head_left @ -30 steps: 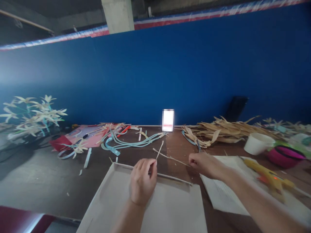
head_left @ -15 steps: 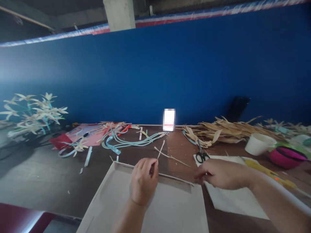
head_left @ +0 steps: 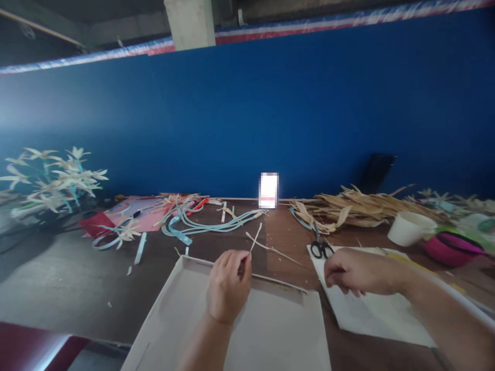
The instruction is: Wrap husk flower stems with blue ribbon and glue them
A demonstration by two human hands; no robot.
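My left hand (head_left: 230,286) is closed in a pinch above the far part of a shallow white box lid (head_left: 278,330). A thin pale straw strip (head_left: 256,238) sticks up from its fingertips. Another thin strip (head_left: 284,255) crosses behind it and runs toward the right. My right hand (head_left: 350,272) hovers over a white booklet (head_left: 375,317), just below black-handled scissors (head_left: 322,248). Its fingers are curled down and together; whatever may be in them is hidden.
Beyond the lid lie light-blue cords (head_left: 216,226). Dried husks (head_left: 363,206) are heaped at the back right, near a white cup (head_left: 412,228) and a pink bowl-like container (head_left: 452,248). Pale artificial flowers (head_left: 58,178) stand far left. A blue partition (head_left: 247,113) closes off the back.
My right hand has moved right, away from the lid's corner and over the booklet. My left hand stays nearly in place with its strip.
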